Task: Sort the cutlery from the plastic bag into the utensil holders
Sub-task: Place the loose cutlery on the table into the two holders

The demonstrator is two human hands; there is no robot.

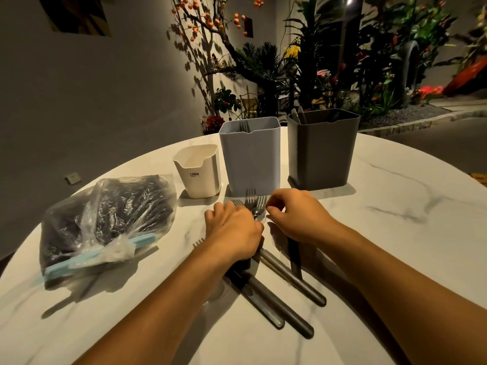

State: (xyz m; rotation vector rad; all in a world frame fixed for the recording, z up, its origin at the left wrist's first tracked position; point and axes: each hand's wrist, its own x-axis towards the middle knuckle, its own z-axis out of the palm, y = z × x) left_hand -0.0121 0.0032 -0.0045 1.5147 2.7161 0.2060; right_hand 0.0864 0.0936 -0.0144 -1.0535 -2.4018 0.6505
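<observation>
While holders point(249, 154) stand behind, both hands point(234, 227) gather forks point(254, 202).

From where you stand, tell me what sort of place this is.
Probably a restaurant or café seating area with a decorative indoor garden, though I can't be sure. A round marble-look table carries three utensil holders, and dense ornamental plants and an orange-blossomed tree stand behind it.

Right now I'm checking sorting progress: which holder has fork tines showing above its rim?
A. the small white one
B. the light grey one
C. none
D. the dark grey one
B: fork tines stand up inside the light grey holder, the middle of the three.
</observation>
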